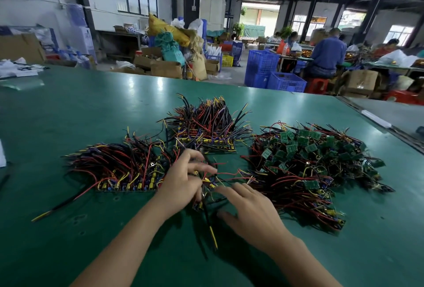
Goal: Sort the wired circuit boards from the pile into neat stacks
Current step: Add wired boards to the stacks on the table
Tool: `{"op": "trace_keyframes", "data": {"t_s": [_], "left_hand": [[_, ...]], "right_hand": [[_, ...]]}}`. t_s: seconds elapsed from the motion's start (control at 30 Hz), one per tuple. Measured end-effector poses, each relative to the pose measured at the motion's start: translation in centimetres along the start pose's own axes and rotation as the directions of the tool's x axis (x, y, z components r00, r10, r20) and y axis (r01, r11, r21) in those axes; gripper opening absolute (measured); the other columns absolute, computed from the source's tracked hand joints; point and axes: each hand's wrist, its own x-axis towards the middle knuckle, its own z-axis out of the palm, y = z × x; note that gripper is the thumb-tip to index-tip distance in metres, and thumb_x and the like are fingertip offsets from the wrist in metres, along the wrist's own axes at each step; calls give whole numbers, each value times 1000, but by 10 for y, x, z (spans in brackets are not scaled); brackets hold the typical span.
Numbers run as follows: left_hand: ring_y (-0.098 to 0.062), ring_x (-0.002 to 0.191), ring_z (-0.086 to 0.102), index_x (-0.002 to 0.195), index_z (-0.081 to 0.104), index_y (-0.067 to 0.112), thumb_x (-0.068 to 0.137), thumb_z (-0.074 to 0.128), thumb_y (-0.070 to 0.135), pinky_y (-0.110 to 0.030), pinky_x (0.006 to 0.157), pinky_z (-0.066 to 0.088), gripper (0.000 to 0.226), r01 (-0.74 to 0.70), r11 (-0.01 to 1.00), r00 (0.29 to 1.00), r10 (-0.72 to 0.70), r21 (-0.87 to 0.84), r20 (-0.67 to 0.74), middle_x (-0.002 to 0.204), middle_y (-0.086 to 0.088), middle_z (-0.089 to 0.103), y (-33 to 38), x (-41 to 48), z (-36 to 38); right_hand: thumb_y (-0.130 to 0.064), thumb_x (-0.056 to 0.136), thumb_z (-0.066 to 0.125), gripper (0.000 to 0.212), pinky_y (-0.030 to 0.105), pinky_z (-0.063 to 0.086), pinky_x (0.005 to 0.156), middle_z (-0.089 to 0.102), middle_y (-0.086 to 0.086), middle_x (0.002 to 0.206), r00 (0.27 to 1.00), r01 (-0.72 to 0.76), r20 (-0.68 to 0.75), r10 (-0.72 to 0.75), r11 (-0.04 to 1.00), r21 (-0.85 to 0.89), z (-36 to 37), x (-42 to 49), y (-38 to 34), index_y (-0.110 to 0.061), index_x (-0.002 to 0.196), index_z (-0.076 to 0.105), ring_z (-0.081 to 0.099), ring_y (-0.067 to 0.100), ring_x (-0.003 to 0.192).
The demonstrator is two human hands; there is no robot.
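Observation:
A loose pile (309, 162) of small green circuit boards with red, black and yellow wires lies on the right of the green table (68, 112). One neat stack (124, 169) of boards lies at the left, another (206, 128) behind the hands. Between the piles my left hand (183, 185) holds a small bunch of wired boards (205, 189), fingers curled round it. My right hand (252, 211) lies beside that bunch with spread fingers, its fingertips touching the wires.
The table's far edge runs across the middle of the view, its right edge beside a grey bench (390, 114). Blue crates (275, 75), cardboard boxes and sacks stand on the floor beyond. Seated people (325, 54) work at tables at the back right.

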Motion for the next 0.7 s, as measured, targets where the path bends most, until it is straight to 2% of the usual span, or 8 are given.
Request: {"op": "trace_keyframes", "data": {"t_s": [0.07, 0.13, 0.27, 0.33, 0.47, 0.53, 0.63, 0.7], "left_hand": [[-9, 52, 54, 97, 50, 40, 77, 53, -7, -23, 54, 44, 51, -170, 891, 985, 165, 422, 48, 94, 19, 65, -7, -1, -11], [-4, 65, 53, 102, 52, 50, 74, 57, 4, -25, 62, 46, 54, -190, 766, 981, 127, 614, 145, 94, 22, 54, -13, -2, -20], [0, 102, 40, 107, 68, 39, 79, 63, 10, -31, 96, 40, 42, -328, 666, 943, 190, 670, 272, 115, 28, 56, -21, 1, -20], [1, 102, 37, 101, 72, 34, 83, 67, 14, -34, 97, 39, 27, -360, 628, 933, 246, 690, 263, 109, 24, 60, -22, 3, -18], [-3, 93, 47, 82, 62, 27, 84, 71, 13, -38, 90, 44, 17, -361, 681, 924, 353, 637, 145, 87, 20, 58, -22, 5, -18], [-4, 103, 46, 91, 65, 28, 84, 71, 19, -36, 96, 41, 13, -376, 661, 919, 354, 650, 171, 99, 20, 58, -21, 4, -18], [-7, 124, 35, 121, 61, 32, 85, 65, 47, -33, 107, 29, 39, -339, 571, 937, 271, 748, 219, 127, 15, 51, -25, 2, -10], [-10, 123, 37, 118, 61, 28, 83, 61, 58, -32, 105, 29, 47, -318, 534, 934, 317, 783, 163, 126, 12, 52, -25, 3, 1]], "right_hand": [[-42, 88, 64, 64, 32, 50, 78, 49, -9, 120, 981, -178, 94, 169, 978, 108, 2, -1, 2, -33, 145, 37, 55, 17, 107], [-43, 94, 57, 62, 33, 50, 76, 40, -9, 128, 961, -263, 124, 247, 956, 131, 4, -2, 7, -35, 149, 28, 55, 18, 105], [-38, 100, 47, 36, 33, 47, 78, 54, -11, 127, 943, -318, 125, 310, 947, 47, 2, 0, 11, -33, 136, 47, 58, 20, 110], [-34, 100, 48, 26, 35, 48, 76, 60, -9, 117, 945, -323, 89, 315, 941, 99, 0, 0, 8, -28, 123, 58, 60, 23, 104], [-24, 97, 56, 15, 39, 48, 69, 62, -3, 99, 925, -353, -60, 376, 906, 232, -6, 0, 9, -17, 105, 67, 60, 26, 85], [-18, 95, 61, 10, 39, 49, 67, 63, -3, 95, 890, -379, -124, 438, 864, 331, -9, -2, 11, -14, 101, 68, 60, 23, 80], [-14, 92, 65, 10, 24, 45, 62, 61, -14, 84, 872, -352, -148, 467, 808, 473, -12, -2, 11, -24, 90, 63, 58, 12, 69], [-11, 93, 63, 17, 20, 38, 57, 58, -14, 76, 882, -323, -138, 451, 790, 522, -11, -2, 9, -27, 87, 60, 54, 15, 64]]}}
